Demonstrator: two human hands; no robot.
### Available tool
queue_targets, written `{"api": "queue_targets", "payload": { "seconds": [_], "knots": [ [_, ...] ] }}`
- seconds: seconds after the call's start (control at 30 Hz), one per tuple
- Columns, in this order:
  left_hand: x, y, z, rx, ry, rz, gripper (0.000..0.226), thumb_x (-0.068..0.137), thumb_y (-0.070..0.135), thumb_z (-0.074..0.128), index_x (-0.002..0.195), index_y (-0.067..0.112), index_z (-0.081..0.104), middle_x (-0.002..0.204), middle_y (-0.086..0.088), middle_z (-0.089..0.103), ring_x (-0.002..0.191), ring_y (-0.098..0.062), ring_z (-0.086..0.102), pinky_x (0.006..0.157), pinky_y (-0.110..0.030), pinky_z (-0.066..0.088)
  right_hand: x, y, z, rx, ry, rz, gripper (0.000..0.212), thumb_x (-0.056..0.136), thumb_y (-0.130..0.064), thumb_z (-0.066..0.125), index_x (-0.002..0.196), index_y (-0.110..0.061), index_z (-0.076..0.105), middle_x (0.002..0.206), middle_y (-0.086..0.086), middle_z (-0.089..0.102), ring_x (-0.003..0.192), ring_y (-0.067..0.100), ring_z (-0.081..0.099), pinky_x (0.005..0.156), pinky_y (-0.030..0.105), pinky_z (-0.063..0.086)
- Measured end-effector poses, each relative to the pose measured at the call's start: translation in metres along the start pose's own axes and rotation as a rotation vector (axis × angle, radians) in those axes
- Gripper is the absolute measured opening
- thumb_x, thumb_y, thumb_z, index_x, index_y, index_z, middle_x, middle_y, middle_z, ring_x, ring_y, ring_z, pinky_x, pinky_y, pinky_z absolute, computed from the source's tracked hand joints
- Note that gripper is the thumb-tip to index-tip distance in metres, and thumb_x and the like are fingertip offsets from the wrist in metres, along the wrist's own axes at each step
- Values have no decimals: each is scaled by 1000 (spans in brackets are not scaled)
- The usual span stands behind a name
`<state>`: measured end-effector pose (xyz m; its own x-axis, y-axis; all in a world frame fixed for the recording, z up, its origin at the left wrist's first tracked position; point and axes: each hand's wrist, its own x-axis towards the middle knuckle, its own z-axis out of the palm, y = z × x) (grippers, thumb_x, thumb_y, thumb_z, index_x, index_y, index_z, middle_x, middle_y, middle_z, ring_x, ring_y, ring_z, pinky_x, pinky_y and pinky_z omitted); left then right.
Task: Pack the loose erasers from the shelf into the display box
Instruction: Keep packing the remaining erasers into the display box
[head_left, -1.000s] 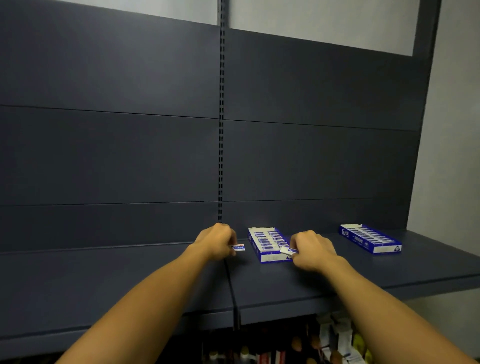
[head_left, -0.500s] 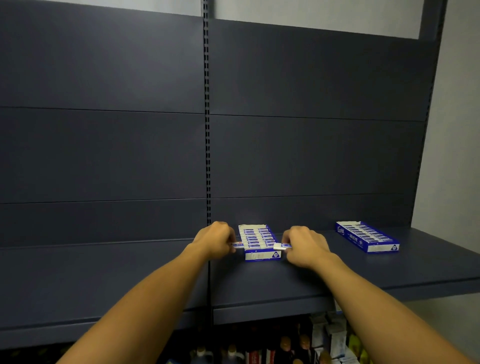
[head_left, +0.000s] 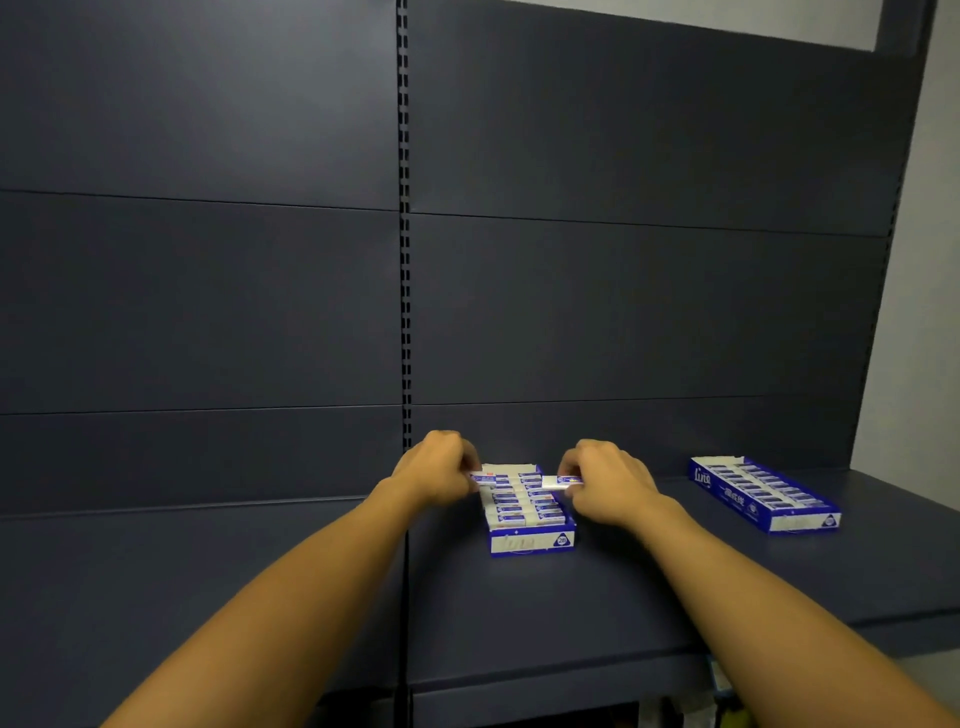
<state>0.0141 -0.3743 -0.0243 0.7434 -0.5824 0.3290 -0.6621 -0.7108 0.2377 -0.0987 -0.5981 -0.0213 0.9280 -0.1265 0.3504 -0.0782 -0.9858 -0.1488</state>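
A blue and white display box (head_left: 532, 542) stands on the dark shelf (head_left: 571, 597), holding two columns of blue-sleeved erasers. My left hand (head_left: 434, 470) pinches one eraser (head_left: 482, 478) over the box's far left corner. My right hand (head_left: 608, 480) pinches another eraser (head_left: 560, 481) above the far right column. Both hands hover at the back end of the box, fingers curled.
A second display box (head_left: 763, 493), full of erasers, lies further right on the shelf. Dark back panels rise behind, with a slotted upright (head_left: 404, 260) in the middle. Goods show on a lower shelf (head_left: 675, 714) at the bottom edge.
Both hands moved from the box's front sides over its far end, each carrying its eraser. The view shifted slightly.
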Motion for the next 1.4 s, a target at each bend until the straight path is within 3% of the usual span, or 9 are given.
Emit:
{"api": "queue_targets", "payload": {
  "seconds": [0.2, 0.4, 0.57, 0.73, 0.83, 1.07, 1.23, 1.4],
  "knots": [
    [12, -9, 19, -151, -20, -27, 21, 85, 29, 81, 102, 20, 74, 102, 7, 68, 88, -8, 64, 82, -32, 59, 19, 12, 19, 131, 44, -19, 20, 84, -29, 72, 103, -33, 68, 103, -16, 57, 86, 6, 56, 67, 26, 46],
    [16, -11, 37, -201, -6, -33, 31, 80, 34, 85, 107, 21, 76, 102, 11, 63, 90, -7, 60, 78, -24, 49, 30, 27, 41, 278, 20, -91, 21, 83, -28, 78, 102, -29, 69, 97, -22, 56, 91, 6, 61, 71, 27, 56],
    [18, -12, 48, -251, 28, -50, 30, 81, 34, 84, 108, 24, 76, 102, 14, 62, 91, -6, 58, 73, -14, 41, 39, 40, 55, 392, 40, -150, 20, 83, -24, 80, 101, -23, 72, 98, -17, 62, 79, -3, 60, 59, 13, 42],
    [12, -9, 56, -329, 70, -70, 24, 80, 34, 85, 102, 30, 79, 92, 19, 63, 80, 8, 56, 62, -5, 38, 46, 49, 68, 563, 49, -169, 20, 82, -14, 81, 100, -17, 73, 99, -13, 65, 84, 8, 65, 59, 16, 50],
    [7, -6, 54, -330, 52, -58, 25, 79, 35, 86, 102, 32, 80, 89, 19, 62, 79, 11, 54, 62, -5, 37, 48, 54, 80, 648, 42, -175, 20, 81, -6, 80, 99, -13, 73, 98, -8, 65, 79, -4, 63, 55, 14, 48],
    [2, 4, 44, -267, -22, -16, 30, 80, 39, 84, 109, 34, 77, 100, 19, 63, 87, 14, 54, 63, -3, 39, 52, 57, 84, 630, -20, -255, 23, 80, -9, 82, 100, -16, 73, 97, -14, 63, 78, -18, 57, 55, 6, 45],
    [1, 8, 48, -268, -55, -54, 27, 77, 34, 87, 103, 35, 77, 99, 17, 65, 79, 1, 56, 60, -9, 39, 51, 55, 79, 591, -59, -265, 25, 79, -13, 84, 98, -25, 72, 97, -18, 63, 78, -19, 56, 53, 6, 44],
    [1, 12, 54, -352, -75, -85, 21, 77, 36, 87, 94, 28, 79, 90, 17, 70, 81, 13, 59, 58, -6, 43, 48, 56, 73, 630, -97, -213, 26, 79, -19, 85, 98, -29, 71, 91, -16, 66, 70, -8, 62, 49, 10, 45]
  ]
}}
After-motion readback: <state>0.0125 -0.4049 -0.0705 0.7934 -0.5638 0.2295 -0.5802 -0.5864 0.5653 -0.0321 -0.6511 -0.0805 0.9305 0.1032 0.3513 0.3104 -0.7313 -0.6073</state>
